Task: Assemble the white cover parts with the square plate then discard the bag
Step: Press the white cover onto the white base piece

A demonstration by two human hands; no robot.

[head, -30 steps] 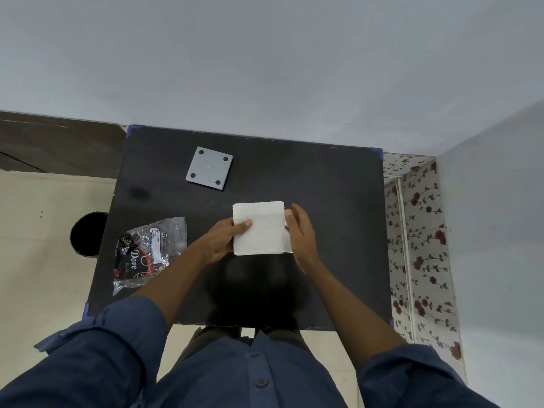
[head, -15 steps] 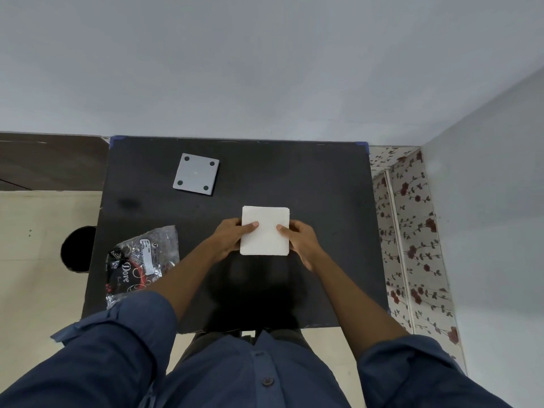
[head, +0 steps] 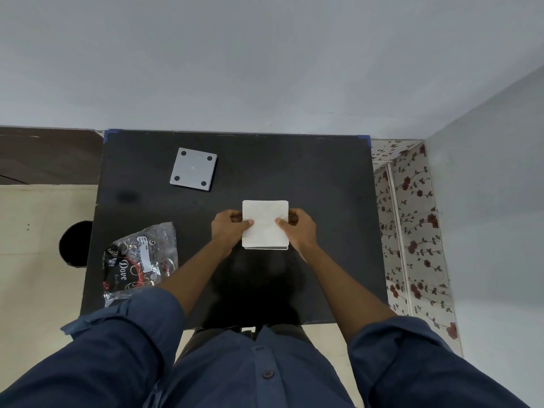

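Pale grey walls meet behind a square black table (head: 323, 178). Near its centre, a stack of flat white square cover parts (head: 265, 223) is gripped on both sides: the left hand (head: 229, 226) is closed on the left edge, the right hand (head: 300, 229) on the right, thumbs pressed on top. A grey square metal plate with four corner holes (head: 193, 169) lies well apart, far left. A crumpled clear plastic bag with black printing (head: 139, 262) lies near the table's left edge.
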